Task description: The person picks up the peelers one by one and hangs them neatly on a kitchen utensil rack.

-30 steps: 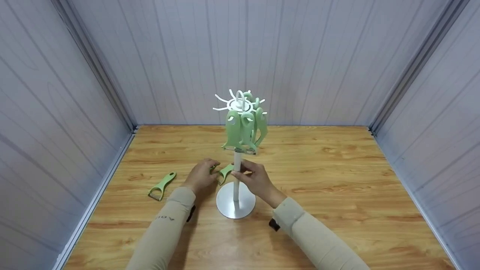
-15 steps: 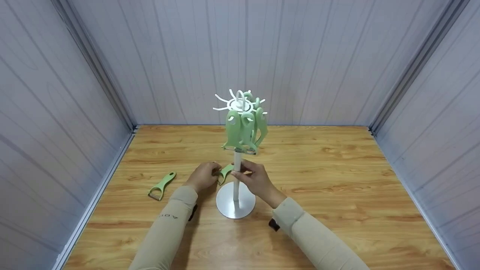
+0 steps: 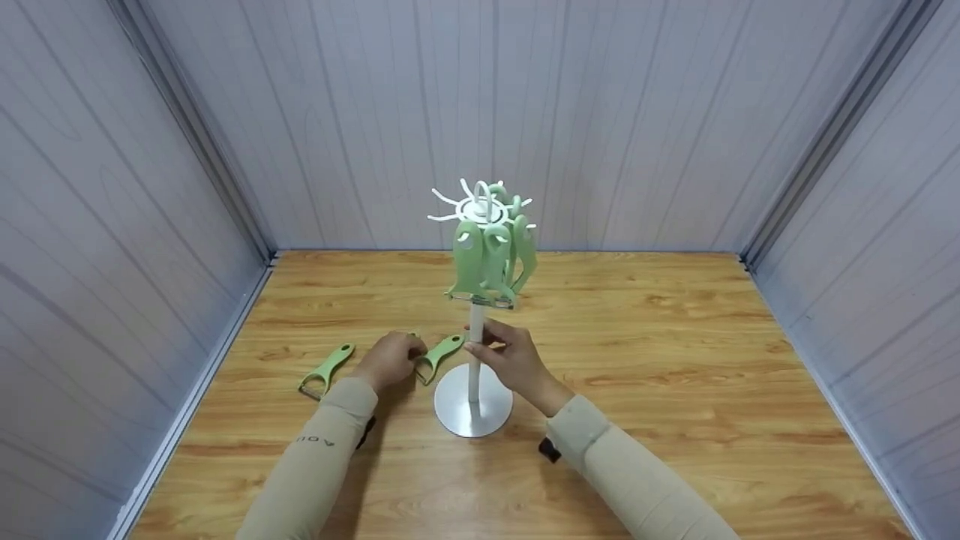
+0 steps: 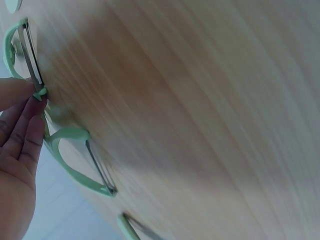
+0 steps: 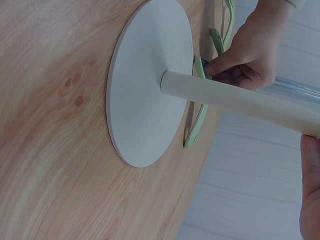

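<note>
A white stand (image 3: 476, 322) with a round base stands upright on the table, several green peelers (image 3: 469, 259) hanging from its hooks. My right hand (image 3: 514, 364) grips the pole at mid-height. Left of the base lies a green peeler (image 3: 442, 355). My left hand (image 3: 391, 360) pinches a corner of its blade end, as the left wrist view shows at the peeler's blade frame (image 4: 31, 55). Another peeler (image 4: 72, 170) lies beside the left fingers, mostly covered by the hand in the head view. Farther left lies one more peeler (image 3: 328, 370).
The wooden table (image 3: 637, 330) is enclosed by grey panel walls (image 3: 600, 120) at the back and sides. Several bare hooks (image 3: 444, 206) stick out on the stand's left side.
My left hand has drawn back to the left, and the peeler by the stand has slid with it, away from the pole. The right hand stays on the pole.
</note>
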Demonstrator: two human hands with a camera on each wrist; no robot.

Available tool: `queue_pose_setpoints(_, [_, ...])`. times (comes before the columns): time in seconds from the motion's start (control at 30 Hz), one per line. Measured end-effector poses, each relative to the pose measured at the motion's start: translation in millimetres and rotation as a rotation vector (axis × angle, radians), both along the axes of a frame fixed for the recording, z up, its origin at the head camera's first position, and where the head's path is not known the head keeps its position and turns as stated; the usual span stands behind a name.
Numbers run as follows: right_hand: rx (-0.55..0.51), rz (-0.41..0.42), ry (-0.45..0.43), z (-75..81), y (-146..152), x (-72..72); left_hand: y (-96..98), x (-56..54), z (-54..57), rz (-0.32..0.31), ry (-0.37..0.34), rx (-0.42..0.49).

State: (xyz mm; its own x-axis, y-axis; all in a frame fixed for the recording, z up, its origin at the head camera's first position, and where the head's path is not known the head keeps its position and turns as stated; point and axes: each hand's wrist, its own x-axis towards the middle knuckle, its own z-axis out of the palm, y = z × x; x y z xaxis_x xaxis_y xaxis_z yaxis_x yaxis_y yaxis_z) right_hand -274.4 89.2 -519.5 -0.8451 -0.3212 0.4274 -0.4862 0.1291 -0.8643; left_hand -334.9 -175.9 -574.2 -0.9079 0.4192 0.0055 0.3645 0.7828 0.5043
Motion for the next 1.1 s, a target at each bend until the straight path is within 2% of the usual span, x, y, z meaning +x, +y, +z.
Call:
queue_pose_setpoints(0.17, [-0.002,0.005,0.011,0.3,1.1,-0.7,-12.1,3.4,4.4,-0.039,0.000,-0.057])
queue_pose_setpoints(0.33, [-0.009,0.014,0.028,-0.9,1.8,-1.2,-20.3,5.0,9.0,-0.040,-0.010,-0.108])
queue_pose_setpoints(0.5, [-0.005,0.016,0.025,-1.5,2.5,-1.3,-19.8,5.5,10.5,-0.022,-0.020,-0.070])
queue_pose_setpoints(0.7, [-0.001,0.015,0.012,-0.2,2.3,-1.4,-13.0,8.2,11.0,0.009,-0.069,-0.007])
queue_pose_setpoints(1.1, [0.021,0.000,0.006,-0.8,0.8,-1.1,2.4,8.7,3.8,0.014,-0.061,-0.007])
